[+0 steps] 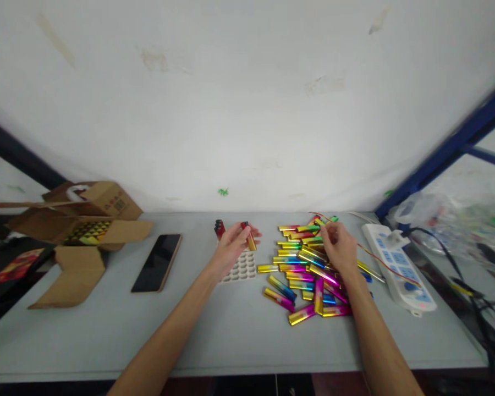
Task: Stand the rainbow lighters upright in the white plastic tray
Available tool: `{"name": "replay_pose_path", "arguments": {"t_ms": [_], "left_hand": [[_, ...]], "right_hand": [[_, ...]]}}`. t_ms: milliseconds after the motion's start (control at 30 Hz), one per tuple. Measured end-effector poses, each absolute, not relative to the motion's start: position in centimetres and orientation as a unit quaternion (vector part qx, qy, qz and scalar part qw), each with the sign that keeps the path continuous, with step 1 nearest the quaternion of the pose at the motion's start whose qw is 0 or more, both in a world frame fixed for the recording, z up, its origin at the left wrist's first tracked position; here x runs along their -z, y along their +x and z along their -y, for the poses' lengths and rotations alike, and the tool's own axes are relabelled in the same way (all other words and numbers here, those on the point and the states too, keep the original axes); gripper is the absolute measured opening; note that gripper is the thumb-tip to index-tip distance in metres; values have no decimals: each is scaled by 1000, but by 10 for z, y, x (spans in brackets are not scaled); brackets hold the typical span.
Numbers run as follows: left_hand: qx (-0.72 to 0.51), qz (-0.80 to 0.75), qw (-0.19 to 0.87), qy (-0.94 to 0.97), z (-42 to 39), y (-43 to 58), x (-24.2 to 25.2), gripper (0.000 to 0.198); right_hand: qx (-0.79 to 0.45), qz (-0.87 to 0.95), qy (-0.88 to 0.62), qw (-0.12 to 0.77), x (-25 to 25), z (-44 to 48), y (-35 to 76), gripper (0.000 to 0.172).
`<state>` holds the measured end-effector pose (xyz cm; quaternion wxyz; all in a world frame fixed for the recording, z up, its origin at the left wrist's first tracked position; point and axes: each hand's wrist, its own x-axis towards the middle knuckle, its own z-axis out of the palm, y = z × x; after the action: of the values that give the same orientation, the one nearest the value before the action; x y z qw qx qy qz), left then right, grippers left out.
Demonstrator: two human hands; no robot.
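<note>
A heap of shiny rainbow-coloured lighters (pixel 303 272) lies on the grey table right of centre. My right hand (pixel 338 248) rests on the heap's far side, fingers curled among the lighters; what they grip is hidden. My left hand (pixel 231 247) is closed on one lighter (pixel 249 237), held tilted above a white tray (pixel 241 270) with rows of round holes. A couple of red-topped lighters (pixel 219 227) stand at the tray's far edge.
A dark phone (pixel 157 262) lies left of the tray. An open cardboard box (pixel 80 223) with coloured contents sits at far left. A white power strip (pixel 396 267) with cables lies right of the heap. The white wall is close behind.
</note>
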<state>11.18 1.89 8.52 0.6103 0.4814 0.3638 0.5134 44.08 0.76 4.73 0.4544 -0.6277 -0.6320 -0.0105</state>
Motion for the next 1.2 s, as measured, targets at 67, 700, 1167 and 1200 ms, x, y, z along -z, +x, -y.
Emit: {"name": "replay_pose_path", "arguments": {"t_ms": [67,700,1167,1200], "left_hand": [[-512,-352,632,464,-14,111,-83,54],[-509,-433,617,416,-7,105,-70,59],[-498,-411,613,455,-5,105,-79,58],[-499,-403,610,465,-4,103,-83,58]], "right_hand": [[9,632,-632,449,-48,-7,442,45],[39,627,-645,435,-45,-7,443,54],[30,631,-640,439,-45,-7,444,53],[28,631,-639,439,-44,-7,444,52]]}}
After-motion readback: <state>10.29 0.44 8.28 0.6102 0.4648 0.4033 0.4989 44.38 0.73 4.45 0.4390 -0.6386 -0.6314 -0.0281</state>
